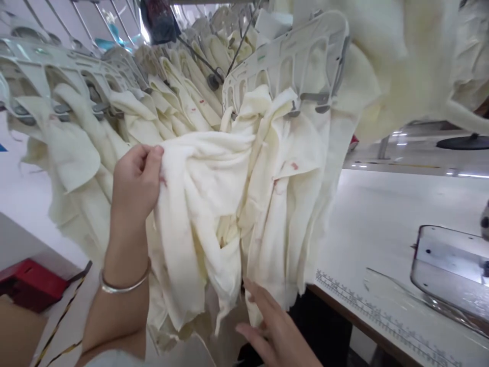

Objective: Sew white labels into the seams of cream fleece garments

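Pinches edge of cream fabric panel (208, 171) between thumb and curled fingers of left hand (136, 176), at center of view. Draws it out taut sideways at the top, with folds running back toward white clamp hanger (305, 38) and lower part hanging loose. Wears silver bangle (122, 290) on left wrist.

Holds right hand (273, 323) low, loosely open, thumb apart from fingers, by lower ends of hanging cream pieces (280, 214); cannot tell whether touching cloth there. On those pieces, below grey clips (313, 97) of the hanger: small red marks (294, 166).

To the left, second white hanger (57, 56), with more cream pieces clipped beneath. Between the two hangers, farther back: dense row of similar fabric.

To the right, white worktable (362, 204), with printed ruler scale (362, 300) along near edge and shiny metal plate (446, 260) set on top. At lower left, red box (32, 283) near yellow-and-black tape (63, 318).
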A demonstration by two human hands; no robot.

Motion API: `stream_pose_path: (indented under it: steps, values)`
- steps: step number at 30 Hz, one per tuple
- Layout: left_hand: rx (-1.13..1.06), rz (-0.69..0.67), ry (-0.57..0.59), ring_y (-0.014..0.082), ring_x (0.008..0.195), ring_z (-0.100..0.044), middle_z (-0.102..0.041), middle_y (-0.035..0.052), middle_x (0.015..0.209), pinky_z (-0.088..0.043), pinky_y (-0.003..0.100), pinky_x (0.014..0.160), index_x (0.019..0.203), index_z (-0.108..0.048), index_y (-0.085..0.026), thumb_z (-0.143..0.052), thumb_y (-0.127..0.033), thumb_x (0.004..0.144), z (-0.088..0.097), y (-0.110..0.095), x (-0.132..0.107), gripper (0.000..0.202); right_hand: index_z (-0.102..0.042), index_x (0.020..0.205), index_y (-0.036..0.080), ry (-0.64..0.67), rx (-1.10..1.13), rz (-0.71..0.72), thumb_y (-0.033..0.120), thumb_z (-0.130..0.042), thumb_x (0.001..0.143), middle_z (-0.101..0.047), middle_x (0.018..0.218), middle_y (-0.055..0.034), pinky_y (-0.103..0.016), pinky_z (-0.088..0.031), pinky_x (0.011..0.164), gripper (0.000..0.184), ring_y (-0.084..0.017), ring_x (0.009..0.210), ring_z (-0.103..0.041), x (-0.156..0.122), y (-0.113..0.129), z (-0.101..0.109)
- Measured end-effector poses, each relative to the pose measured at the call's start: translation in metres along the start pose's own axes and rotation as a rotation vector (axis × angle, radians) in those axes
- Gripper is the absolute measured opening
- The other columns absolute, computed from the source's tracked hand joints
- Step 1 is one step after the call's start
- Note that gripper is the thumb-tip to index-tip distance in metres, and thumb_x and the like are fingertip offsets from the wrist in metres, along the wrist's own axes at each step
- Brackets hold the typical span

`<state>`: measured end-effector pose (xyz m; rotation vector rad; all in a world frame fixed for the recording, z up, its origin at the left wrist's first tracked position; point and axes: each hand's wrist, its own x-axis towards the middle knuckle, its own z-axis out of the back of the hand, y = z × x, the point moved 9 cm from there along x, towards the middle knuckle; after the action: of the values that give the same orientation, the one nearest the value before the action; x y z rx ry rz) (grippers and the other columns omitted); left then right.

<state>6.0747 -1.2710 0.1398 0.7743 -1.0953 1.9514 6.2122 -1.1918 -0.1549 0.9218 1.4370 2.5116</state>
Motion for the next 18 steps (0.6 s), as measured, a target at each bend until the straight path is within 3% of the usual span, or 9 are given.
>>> stream_pose_path:
  steps: [2,4,6,7,9,10,12,15,18]
  values:
    - [-0.018,-0.030,-0.016,0.0071,0.055,-0.040,-0.043,-0.0049,0.060,-0.033,0.023,0.054,0.073,-0.055,-0.019,-0.046,-0.043,0.089,0.000,-0.011,0.008,0.031,-0.054,0.122,0.012,-0.048,0.122,-0.038,0.034,-0.053,0.084,-0.062,0.113,-0.0143,-0.041,-0.051,0.088,0.043,-0.028,0.106,-0.059,0.014,-0.002,-0.013]
    - [0.064,-0.091,-0.073,0.0087,0.061,-0.048,-0.054,-0.0029,0.070,-0.039,0.024,0.058,0.082,-0.059,-0.018,-0.048,-0.041,0.088,0.007,-0.020,0.014,0.026,-0.060,0.104,0.015,-0.091,0.198,-0.080,0.036,-0.042,0.091,-0.065,0.092,-0.0088,-0.035,-0.053,0.079,0.030,-0.024,0.091,-0.062,0.024,0.002,-0.005]
    - [0.186,-0.164,-0.147,0.0125,0.079,-0.056,-0.061,0.0006,0.091,-0.045,0.028,0.070,0.096,-0.058,-0.017,-0.048,-0.038,0.087,0.013,-0.030,0.007,0.025,-0.058,0.093,0.019,-0.157,0.215,-0.118,0.039,-0.034,0.096,-0.061,0.076,-0.0029,-0.026,-0.051,0.065,0.031,-0.018,0.075,-0.060,0.028,0.014,0.028]
    - [0.178,-0.178,-0.105,0.0134,0.084,-0.058,-0.061,0.0010,0.098,-0.046,0.028,0.072,0.103,-0.056,-0.018,-0.048,-0.038,0.088,0.007,-0.032,-0.002,0.027,-0.057,0.089,0.020,-0.211,0.215,-0.138,0.041,-0.037,0.095,-0.057,0.071,-0.0008,-0.023,-0.049,0.059,0.030,-0.017,0.070,-0.058,0.029,0.023,0.053]
    - [0.009,-0.159,0.156,0.0124,0.076,-0.060,-0.062,-0.0013,0.097,-0.048,0.026,0.063,0.117,-0.048,-0.023,-0.048,-0.043,0.087,-0.031,-0.034,-0.034,0.035,-0.054,0.088,0.022,-0.286,0.185,-0.149,0.042,-0.039,0.094,-0.052,0.065,0.0021,-0.021,-0.043,0.051,0.026,-0.014,0.060,-0.052,0.031,0.044,0.104]
    - [-0.146,-0.150,0.481,0.0119,0.063,-0.060,-0.063,-0.0024,0.091,-0.047,0.025,0.053,0.125,-0.041,-0.026,-0.054,-0.044,0.083,-0.070,-0.038,-0.062,0.047,-0.053,0.086,0.023,-0.302,0.135,-0.136,0.040,-0.038,0.093,-0.051,0.063,0.0029,-0.020,-0.040,0.048,0.024,-0.013,0.057,-0.050,0.034,0.056,0.128]
    - [-0.119,-0.219,0.800,0.0177,0.077,-0.064,-0.064,0.0014,0.101,-0.051,0.030,0.067,0.140,-0.027,-0.026,-0.065,-0.037,0.074,-0.123,-0.049,-0.113,0.077,-0.050,0.080,0.023,-0.295,-0.028,-0.092,0.034,-0.038,0.090,-0.050,0.060,0.0034,-0.019,-0.036,0.044,0.020,-0.011,0.053,-0.046,0.042,0.075,0.169]
    - [-0.139,-0.295,0.823,0.0183,0.080,-0.062,-0.063,0.0051,0.104,-0.049,0.029,0.068,0.139,-0.031,-0.021,-0.054,-0.017,0.071,-0.157,-0.067,-0.126,0.071,-0.051,0.075,0.022,-0.367,-0.415,-0.064,0.025,-0.039,0.083,-0.052,0.060,0.0020,-0.023,-0.035,0.047,0.014,-0.013,0.053,-0.048,0.048,0.085,0.220]
    - [-0.294,-0.292,0.713,0.0081,0.056,-0.050,-0.062,-0.0006,0.098,-0.040,0.021,0.053,0.131,-0.044,-0.025,-0.051,-0.015,0.073,-0.152,-0.089,-0.083,0.059,-0.056,0.096,0.019,-0.594,-0.792,0.014,0.027,-0.045,0.084,-0.062,0.083,-0.0059,-0.031,-0.043,0.059,0.018,-0.021,0.072,-0.057,0.030,0.097,0.239]
